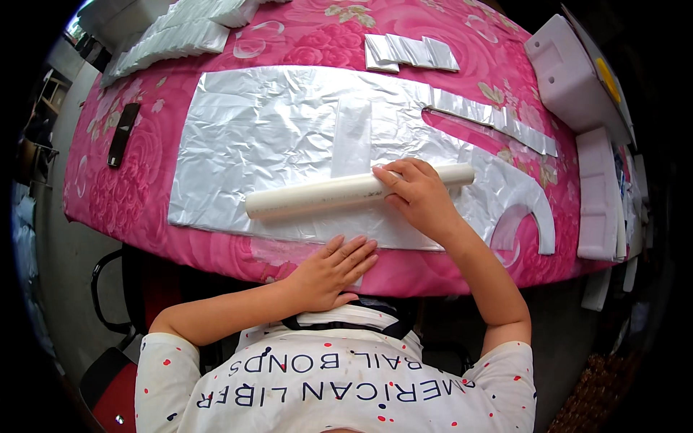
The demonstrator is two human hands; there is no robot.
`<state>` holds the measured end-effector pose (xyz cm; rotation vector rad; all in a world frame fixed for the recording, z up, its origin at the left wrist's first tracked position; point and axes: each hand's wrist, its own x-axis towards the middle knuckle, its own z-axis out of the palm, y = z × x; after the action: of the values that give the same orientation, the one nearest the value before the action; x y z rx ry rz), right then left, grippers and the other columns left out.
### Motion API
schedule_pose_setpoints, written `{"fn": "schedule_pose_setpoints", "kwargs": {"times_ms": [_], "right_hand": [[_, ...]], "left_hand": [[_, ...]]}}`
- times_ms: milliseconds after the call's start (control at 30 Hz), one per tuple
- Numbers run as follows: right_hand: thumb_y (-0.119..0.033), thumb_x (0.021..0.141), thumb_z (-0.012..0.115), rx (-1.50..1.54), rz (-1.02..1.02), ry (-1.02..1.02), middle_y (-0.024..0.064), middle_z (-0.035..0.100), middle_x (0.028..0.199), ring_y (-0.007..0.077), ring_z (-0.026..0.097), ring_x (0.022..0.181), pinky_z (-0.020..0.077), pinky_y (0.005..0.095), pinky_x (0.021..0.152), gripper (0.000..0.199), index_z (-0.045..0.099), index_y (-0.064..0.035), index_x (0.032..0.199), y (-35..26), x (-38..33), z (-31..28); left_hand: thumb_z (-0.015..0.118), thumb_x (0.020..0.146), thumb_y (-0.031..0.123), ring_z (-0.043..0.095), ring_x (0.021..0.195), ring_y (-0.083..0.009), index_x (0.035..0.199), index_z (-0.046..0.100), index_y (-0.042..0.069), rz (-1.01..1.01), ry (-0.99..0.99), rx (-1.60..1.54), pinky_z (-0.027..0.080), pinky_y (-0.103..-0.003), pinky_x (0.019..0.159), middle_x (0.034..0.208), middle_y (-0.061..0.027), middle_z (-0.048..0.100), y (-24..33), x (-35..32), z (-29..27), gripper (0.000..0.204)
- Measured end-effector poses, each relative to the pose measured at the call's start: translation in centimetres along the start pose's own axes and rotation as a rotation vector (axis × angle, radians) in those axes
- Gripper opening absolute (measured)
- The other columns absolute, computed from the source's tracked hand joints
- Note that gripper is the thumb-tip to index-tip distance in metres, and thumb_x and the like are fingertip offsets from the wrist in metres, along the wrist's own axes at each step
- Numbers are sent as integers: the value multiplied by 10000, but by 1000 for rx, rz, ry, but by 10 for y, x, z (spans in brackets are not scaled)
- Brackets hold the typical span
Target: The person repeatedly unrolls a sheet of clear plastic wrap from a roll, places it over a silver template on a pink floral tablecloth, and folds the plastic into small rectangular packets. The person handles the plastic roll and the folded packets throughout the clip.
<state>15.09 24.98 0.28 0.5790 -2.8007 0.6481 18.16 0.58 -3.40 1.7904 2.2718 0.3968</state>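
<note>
- White tube: likely stiff, light; we'd grip mid-length.
- Our right hand curls over it.
- Our left hand, flat, grasping nothing, lies nearside of it.

Plastic bag: thin film, glossy and crinkled; tube: smooth, plastic-looking, low sheen; tablecloth (fabric or vinyl, unclear): looks smooth.

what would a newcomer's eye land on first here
The bright pink flowered cloth stands out, with silvery plastic spread flat across its middle. A long white tube lies across that, the right hand on it and the left hand at the cloth's near edge.
</note>
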Motion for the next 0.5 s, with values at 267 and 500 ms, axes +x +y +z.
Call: {"fn": "schedule_pose_setpoints", "kwargs": {"times_ms": [267,500], "right_hand": [[-81,748,639,-71,118,185,51,606,1071,255,514,1049,388,374,936,421,602,-141,1162,63,78,17],[-45,730,651,-184,95,213,92,530,1219,297,440,1177,352,384,1004,483,564,-113,1200,52,74,17]], "left_hand": [[499,844,404,160,1384,-286,1394,306,71,23,25,-32,122,-471,1098,1485,-151,194,-1,0,0,672],[627,784,265,256,1341,-286,1324,385,29,176,20,-193,212,-429,1095,1443,-160,271,-25,-15,-15,638]]}}
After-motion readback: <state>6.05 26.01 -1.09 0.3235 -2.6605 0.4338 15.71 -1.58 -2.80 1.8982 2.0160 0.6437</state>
